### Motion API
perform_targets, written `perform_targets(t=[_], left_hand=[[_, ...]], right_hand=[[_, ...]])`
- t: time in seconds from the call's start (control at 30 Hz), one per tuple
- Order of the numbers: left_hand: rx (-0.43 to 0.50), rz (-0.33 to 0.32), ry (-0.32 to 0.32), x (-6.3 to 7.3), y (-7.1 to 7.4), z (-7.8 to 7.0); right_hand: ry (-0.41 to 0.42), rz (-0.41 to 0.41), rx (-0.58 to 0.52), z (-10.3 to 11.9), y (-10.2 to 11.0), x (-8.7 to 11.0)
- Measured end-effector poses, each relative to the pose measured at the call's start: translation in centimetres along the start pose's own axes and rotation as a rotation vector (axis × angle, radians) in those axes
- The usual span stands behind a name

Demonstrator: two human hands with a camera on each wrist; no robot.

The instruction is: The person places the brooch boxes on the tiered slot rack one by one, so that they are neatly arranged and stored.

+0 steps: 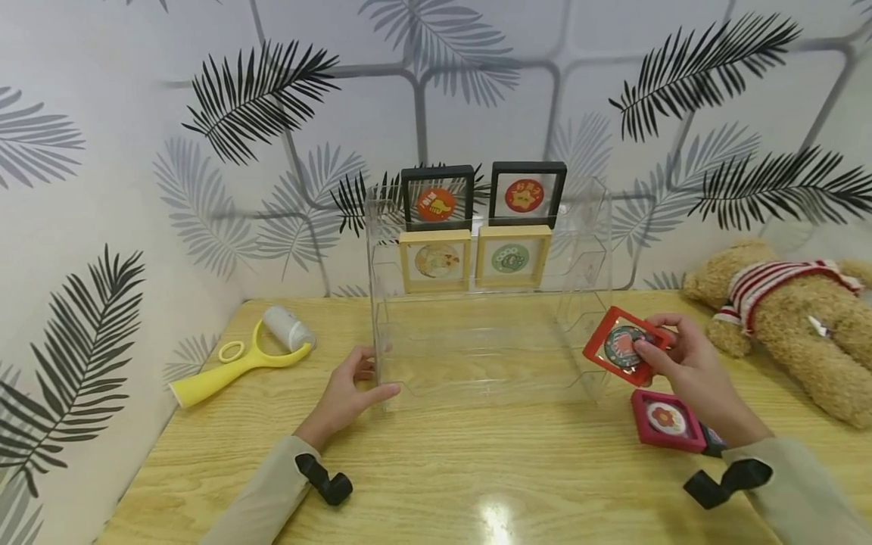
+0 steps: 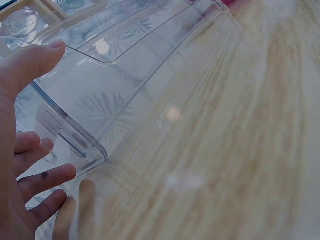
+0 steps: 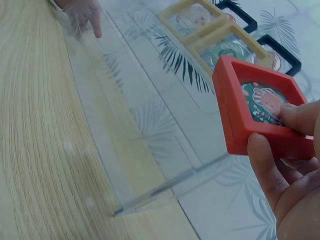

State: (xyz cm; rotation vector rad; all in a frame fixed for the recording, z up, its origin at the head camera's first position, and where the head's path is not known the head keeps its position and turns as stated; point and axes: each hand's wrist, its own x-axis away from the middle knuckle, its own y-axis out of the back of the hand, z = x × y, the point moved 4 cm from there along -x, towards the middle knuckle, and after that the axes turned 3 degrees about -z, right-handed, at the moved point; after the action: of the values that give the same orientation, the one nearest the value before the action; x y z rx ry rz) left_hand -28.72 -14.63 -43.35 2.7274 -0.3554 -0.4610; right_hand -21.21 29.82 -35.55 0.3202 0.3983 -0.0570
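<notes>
My right hand [image 1: 695, 371] pinches a red square frame [image 1: 609, 350] with a round dark-green and pink picture, thumb over its front. It is held at the right end of a clear acrylic display rack [image 1: 487, 393] with stepped tiers. At the rack's lower left corner, my left hand [image 1: 350, 390] holds the side, thumb at the front edge and fingers along the outside. Two black frames [image 1: 437, 170] [image 1: 528, 166] stand on the top tier, and two pale yellow frames [image 1: 436, 286] [image 1: 512, 280] on the tier below.
Under my right forearm lies a magenta frame [image 1: 650, 439], with a dark frame [image 1: 714, 443] partly hidden beside it. A teddy bear [image 1: 783, 318] in a striped top lies at the right. On the left are a yellow slingshot-shaped tool [image 1: 225, 376] and a grey cylinder [image 1: 286, 324].
</notes>
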Motion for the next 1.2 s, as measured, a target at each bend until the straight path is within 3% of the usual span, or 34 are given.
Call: perform_targets(t=[0.1, 0.3, 0.47, 0.87, 1.2], left_hand=[[0.006, -0.006, -0.004, 0.0, 0.1, -0.1], [0.019, 0.001, -0.012, 0.0, 0.1, -0.3], [0.021, -0.005, -0.013, 0.0, 0.1, -0.2], [0.003, -0.007, -0.016, 0.0, 0.1, -0.1], [0.008, -0.007, -0.008, 0.0, 0.1, 0.0]], right_hand=[[0.058, 0.024, 0.026, 0.7, -1.0, -0.3], [0.168, 0.104, 0.188, 3.0, -2.9, -0.8], [0.243, 0.116, 0.319, 4.6, -4.7, -1.7], [0.385, 0.132, 0.315, 6.5, -9.1, -4.0], [0.448, 0.046, 0.427, 7.4, -11.4, -7.0]])
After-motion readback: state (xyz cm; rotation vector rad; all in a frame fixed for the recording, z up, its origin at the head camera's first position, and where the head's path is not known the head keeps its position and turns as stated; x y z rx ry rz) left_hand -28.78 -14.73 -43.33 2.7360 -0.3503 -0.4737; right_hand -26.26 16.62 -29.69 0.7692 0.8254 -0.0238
